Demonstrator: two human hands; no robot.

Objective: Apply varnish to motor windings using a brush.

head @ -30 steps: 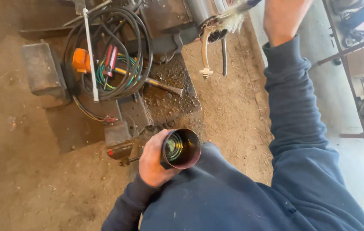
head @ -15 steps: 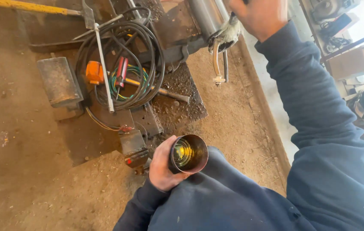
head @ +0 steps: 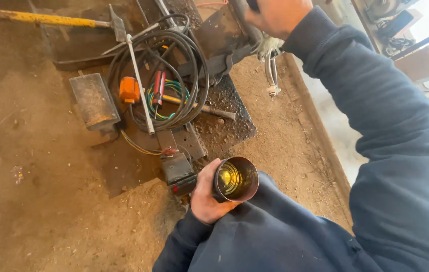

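Head view looks straight down at a dirt floor (head: 38,201) and a person in a dark blue sweatshirt. At about six o'clock the left hand (head: 205,194) has its grip wrapped round the side of a short dark metal cylinder (head: 235,179) — an open-ended tube whose inner wall shines yellow-green, its mouth turned up toward the camera and its far side resting against the sweatshirt. At about one o'clock the right hand (head: 277,15) reaches to the top edge; its fingers curl round something dark that is mostly cut off, so whether that grip is pressed tight I cannot tell. Just below it hang a pale rag (head: 267,46) and two thin hoses (head: 271,73) ending in a small fitting. At eleven o'clock from the cylinder lies a coil of black cable (head: 174,75) on a dark metal plate (head: 234,121), with an orange block (head: 129,89), red-handled pliers (head: 158,86) and green wires inside the loop. A rusty steel block (head: 93,100) sits at ten o'clock — beyond it, a yellow-handled hammer (head: 48,19). A small black box (head: 179,171) lies just beside the left hand.
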